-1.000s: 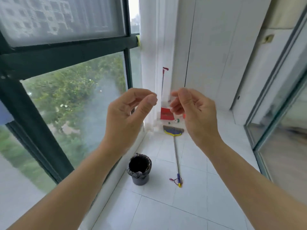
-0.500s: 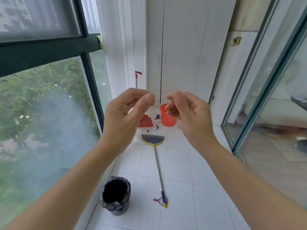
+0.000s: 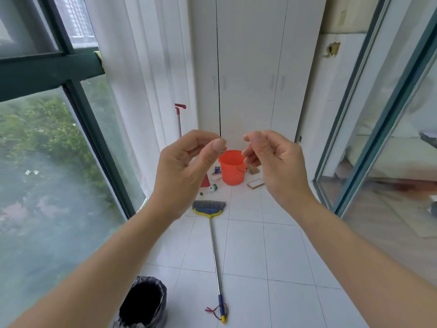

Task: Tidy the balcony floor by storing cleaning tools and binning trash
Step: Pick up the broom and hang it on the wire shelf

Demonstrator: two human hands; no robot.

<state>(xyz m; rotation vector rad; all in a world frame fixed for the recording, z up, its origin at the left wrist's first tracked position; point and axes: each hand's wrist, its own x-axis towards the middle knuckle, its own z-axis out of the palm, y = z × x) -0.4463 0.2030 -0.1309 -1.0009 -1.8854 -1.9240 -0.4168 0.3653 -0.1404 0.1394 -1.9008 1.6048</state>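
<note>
**Hands up and empty, the broom waiting on the tiles**

Both hands are raised at chest height, well above the floor. The left hand (image 3: pixel 186 171) has its fingers loosely curled with thumb near forefinger, holding nothing; the right hand (image 3: pixel 272 162) is curled the same way, also holding nothing.

Taking the orange bucket (image 3: pixel 233 168) as the marker: the broom (image 3: pixel 214 242) lies flat on the floor on the near side of it, bristle head nearest the bucket and the metal pole running back toward the person. A small bottle (image 3: pixel 213 188) and other bits of litter lie just beside the bucket, to its left and right. The lined bin (image 3: pixel 144 301) stands well nearer than the bucket, by the window side.

The broom looks light, its pole stiff and smooth, likely slippery; I'd grip mid-pole or at the blue handle end. The bottle looks light and rigid, an easy pinch.
</note>
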